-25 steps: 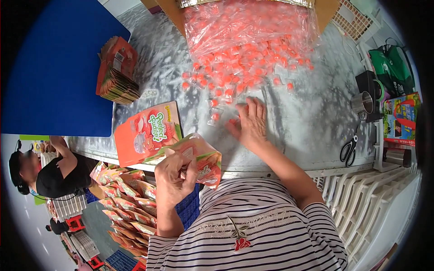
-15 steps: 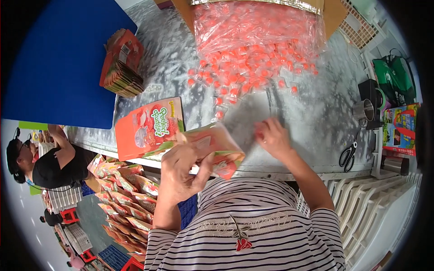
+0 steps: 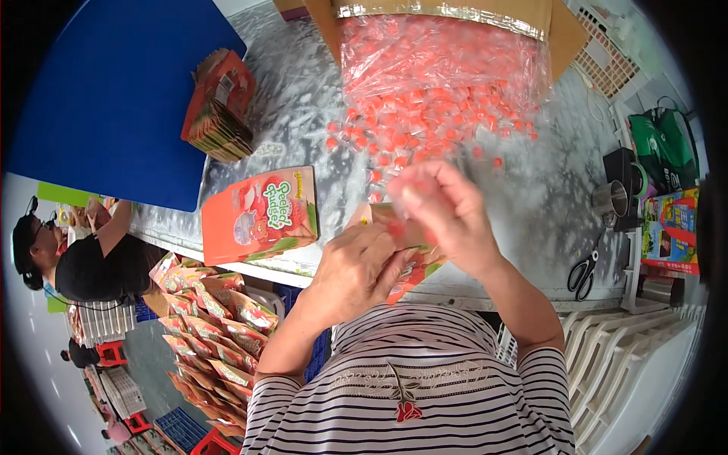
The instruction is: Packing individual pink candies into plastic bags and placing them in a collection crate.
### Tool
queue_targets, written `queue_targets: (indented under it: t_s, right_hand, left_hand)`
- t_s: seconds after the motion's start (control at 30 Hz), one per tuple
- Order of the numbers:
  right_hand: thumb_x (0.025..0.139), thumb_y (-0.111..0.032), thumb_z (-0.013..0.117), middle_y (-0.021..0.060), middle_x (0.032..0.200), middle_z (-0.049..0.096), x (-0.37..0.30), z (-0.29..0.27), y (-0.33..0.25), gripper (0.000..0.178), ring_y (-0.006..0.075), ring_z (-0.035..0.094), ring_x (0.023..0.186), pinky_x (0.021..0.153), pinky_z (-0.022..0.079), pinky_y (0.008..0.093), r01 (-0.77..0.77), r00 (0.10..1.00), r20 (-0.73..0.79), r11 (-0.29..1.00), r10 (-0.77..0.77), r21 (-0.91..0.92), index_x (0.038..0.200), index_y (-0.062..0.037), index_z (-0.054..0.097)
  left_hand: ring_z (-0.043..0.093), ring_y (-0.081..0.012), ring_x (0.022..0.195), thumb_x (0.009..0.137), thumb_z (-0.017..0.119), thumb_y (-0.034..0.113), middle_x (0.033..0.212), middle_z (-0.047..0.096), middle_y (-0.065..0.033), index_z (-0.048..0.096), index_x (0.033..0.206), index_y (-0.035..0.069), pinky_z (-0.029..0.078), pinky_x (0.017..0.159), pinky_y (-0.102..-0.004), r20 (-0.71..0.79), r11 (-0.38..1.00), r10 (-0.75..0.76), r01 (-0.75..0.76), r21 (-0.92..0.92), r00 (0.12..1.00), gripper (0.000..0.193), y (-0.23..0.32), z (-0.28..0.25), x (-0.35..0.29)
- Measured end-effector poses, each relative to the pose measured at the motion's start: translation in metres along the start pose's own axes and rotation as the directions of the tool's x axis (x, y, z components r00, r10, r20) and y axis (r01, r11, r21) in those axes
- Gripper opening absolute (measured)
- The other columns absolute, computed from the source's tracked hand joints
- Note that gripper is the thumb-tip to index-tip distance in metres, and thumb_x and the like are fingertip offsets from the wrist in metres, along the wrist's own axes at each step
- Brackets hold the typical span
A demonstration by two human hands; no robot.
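Note:
My left hand [image 3: 349,277] is closed on a red and tan printed pouch [image 3: 415,279] at the table's front edge. Right above the pouch's mouth, my right hand [image 3: 455,216] is bent over with its fingers drawn together. Red shows at its blurred fingertips, apparently small wrapped red candies, though their number cannot be made out. Another red patch shows just below, by the pouch opening. Beyond my hands, many clear-wrapped red candies [image 3: 402,136] spill from a plastic-lined carton [image 3: 565,38]. A flat pouch [image 3: 258,216] of the same print lies to the left.
A stack of pouches [image 3: 220,106] stands at the far left beside a blue panel [image 3: 114,98]. Filled-looking pouches [image 3: 216,334] crowd below the table's left edge. Scissors [image 3: 584,274] and a metal cup [image 3: 609,199] are at the right. A co-worker [image 3: 98,258] sits at the left.
My right hand has come up and left from the tabletop to the pouch mouth. My left hand and the pouch have shifted right. The view has turned slightly.

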State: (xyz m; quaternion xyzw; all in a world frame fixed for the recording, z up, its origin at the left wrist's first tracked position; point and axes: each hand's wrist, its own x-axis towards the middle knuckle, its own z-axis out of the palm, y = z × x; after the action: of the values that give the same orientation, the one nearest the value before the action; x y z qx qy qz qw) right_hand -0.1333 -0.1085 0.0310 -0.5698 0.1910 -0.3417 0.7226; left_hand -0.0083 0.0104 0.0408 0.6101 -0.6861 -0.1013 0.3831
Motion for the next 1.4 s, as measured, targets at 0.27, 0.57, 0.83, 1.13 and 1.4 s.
queue_targets:
  t_s: [0.27,0.57,0.83,1.13,1.4]
  right_hand:
    - [0.090,0.000,0.057,0.0132,0.108,0.063,-0.009,-0.011,0.008,0.011,0.0169,0.061,0.092,0.084,0.048,0.0290,0.391,0.914,0.355,0.660,-0.197,-0.641,0.099,0.0035,0.061]
    - [0.080,-0.005,0.068,0.0115,0.108,0.065,-0.026,-0.011,-0.022,0.019,0.0265,0.062,0.106,0.102,0.040,0.0459,0.401,0.908,0.375,0.649,-0.187,-0.646,0.098,0.0001,0.062]
    - [0.070,0.000,0.063,0.0156,0.099,0.062,-0.035,-0.009,-0.033,0.010,0.0316,0.057,0.106,0.082,0.053,0.0354,0.668,0.702,0.708,0.418,-0.079,-0.616,0.078,0.0043,0.059]
    - [0.073,-0.010,0.071,0.0084,0.101,0.065,-0.031,-0.024,-0.033,0.016,0.0231,0.063,0.101,0.107,0.036,0.0531,0.691,0.701,0.712,0.294,-0.046,-0.661,0.085,-0.0019,0.064]
    - [0.074,-0.027,0.076,0.0116,0.097,0.065,-0.040,-0.007,-0.064,0.033,0.0285,0.063,0.095,0.090,0.046,0.0462,0.563,0.763,0.631,0.335,0.140,-0.756,0.088,-0.0009,0.061]
  left_hand:
    - [0.060,-0.0298,0.067,0.076,0.072,0.000,0.077,0.061,-0.0132,0.062,0.087,0.000,0.048,0.060,-0.0382,-0.061,1.000,0.020,-0.020,-0.012,0.998,0.015,-0.005,0.000,-0.012]
    - [0.062,-0.0292,0.069,0.073,0.074,0.000,0.078,0.062,-0.0118,0.062,0.089,0.001,0.050,0.061,-0.0373,-0.070,0.998,0.059,-0.057,0.039,0.996,0.020,-0.001,-0.006,-0.021]
    - [0.054,-0.0309,0.107,0.071,0.080,0.040,0.114,0.055,-0.0203,0.056,0.118,0.000,0.045,0.088,-0.0400,-0.258,0.970,0.018,0.046,0.238,0.966,0.066,0.003,-0.042,-0.035]
    - [0.063,-0.0165,0.087,0.094,0.058,0.033,0.120,0.059,-0.0175,0.066,0.102,-0.004,0.052,0.074,-0.0303,0.387,0.558,-0.257,0.463,-0.689,0.885,0.038,-0.036,-0.002,-0.045]
    - [0.055,-0.0342,0.117,0.101,0.044,0.021,0.127,0.056,-0.0248,0.055,0.124,-0.007,0.045,0.097,-0.0376,0.182,0.740,-0.175,0.251,-0.624,0.968,0.038,-0.011,0.018,-0.040]
